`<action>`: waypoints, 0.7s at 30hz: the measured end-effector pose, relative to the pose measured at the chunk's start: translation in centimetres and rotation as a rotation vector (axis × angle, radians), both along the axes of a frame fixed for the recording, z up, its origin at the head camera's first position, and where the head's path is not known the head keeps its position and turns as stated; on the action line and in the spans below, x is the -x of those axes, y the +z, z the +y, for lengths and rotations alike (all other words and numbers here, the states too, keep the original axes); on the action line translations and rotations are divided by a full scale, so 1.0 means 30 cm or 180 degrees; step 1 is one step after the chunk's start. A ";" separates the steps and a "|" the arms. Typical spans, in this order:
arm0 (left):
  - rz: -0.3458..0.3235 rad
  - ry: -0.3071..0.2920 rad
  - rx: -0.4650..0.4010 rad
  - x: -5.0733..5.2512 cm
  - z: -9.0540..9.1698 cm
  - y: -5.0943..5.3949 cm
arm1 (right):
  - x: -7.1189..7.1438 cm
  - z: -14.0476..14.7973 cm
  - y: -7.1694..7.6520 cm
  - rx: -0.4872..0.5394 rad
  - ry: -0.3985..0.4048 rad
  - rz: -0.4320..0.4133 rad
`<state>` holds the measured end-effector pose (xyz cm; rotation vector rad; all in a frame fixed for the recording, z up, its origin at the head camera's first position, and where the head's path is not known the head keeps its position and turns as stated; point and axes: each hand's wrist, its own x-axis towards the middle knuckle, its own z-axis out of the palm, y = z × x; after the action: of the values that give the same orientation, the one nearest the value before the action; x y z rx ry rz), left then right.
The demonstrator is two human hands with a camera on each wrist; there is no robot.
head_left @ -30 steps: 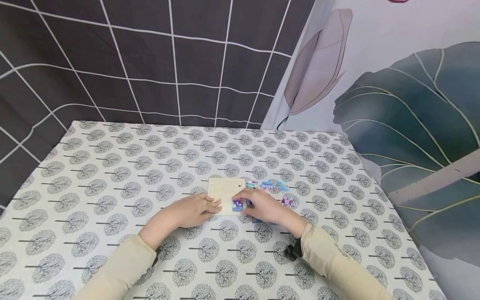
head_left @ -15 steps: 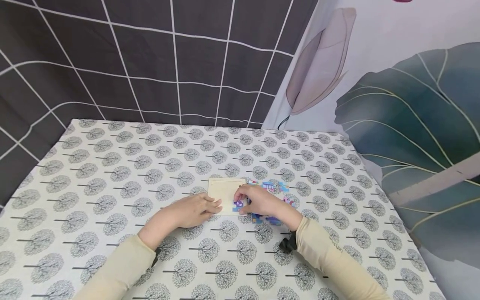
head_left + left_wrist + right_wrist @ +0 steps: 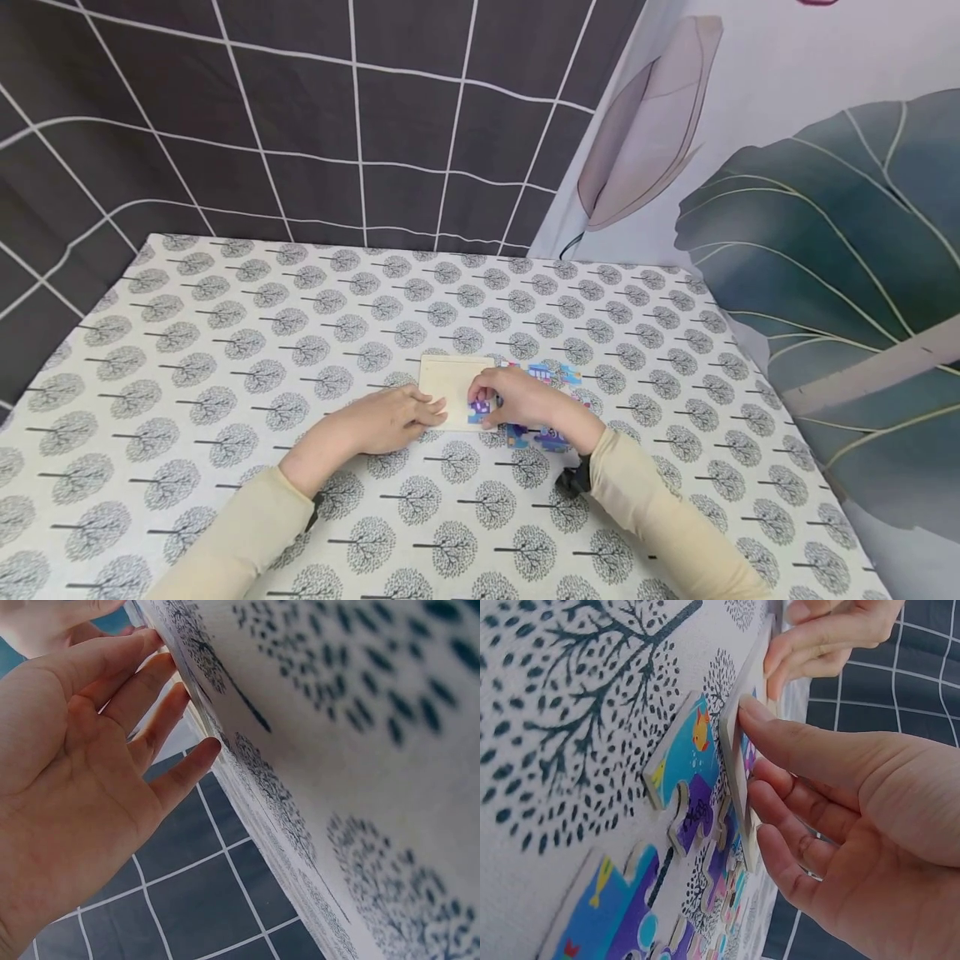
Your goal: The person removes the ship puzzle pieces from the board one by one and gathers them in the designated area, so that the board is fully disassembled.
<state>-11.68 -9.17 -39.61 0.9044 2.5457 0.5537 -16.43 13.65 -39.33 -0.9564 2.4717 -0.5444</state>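
Observation:
A pale wooden puzzle board (image 3: 450, 377) with a raised rim lies flat on the cloth between the hands. My left hand (image 3: 392, 419) rests its fairly straight fingertips on the board's left side; the left wrist view shows the fingers (image 3: 171, 709) spread and touching its edge. At the board's lower right corner, my right hand (image 3: 528, 402) pinches a blue and purple jigsaw piece (image 3: 477, 410) between thumb and fingers. From the right wrist, the thumb (image 3: 759, 712) is at the board's rim (image 3: 730, 739), and the piece is mostly hidden behind it.
Several loose jigsaw pieces (image 3: 553, 437) lie right of the board, partly under the right hand. One blue piece (image 3: 682, 754) shows an orange fish. The table has a tree-print cloth (image 3: 300, 367); a dark gridded curtain (image 3: 300, 108) hangs behind.
My right hand has shifted slightly, its fingers staying on the piece in the corner. The left hand stays in place on the board. The head view has turned a little.

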 end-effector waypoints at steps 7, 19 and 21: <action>0.0019 0.0002 0.0003 0.002 0.000 0.009 | 0.007 -0.005 0.005 -0.0048 -0.0101 -0.0063; 0.0022 0.0008 -0.0005 0.000 0.002 0.012 | 0.026 -0.039 0.014 -0.0246 -0.0324 -0.0214; 0.0003 0.0026 -0.0007 -0.001 0.003 0.009 | 0.029 -0.049 0.015 -0.0345 -0.0437 -0.0249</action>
<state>-11.66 -9.08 -39.33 0.8955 2.5514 0.5586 -17.30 12.19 -38.88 -0.7140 2.4807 -0.4767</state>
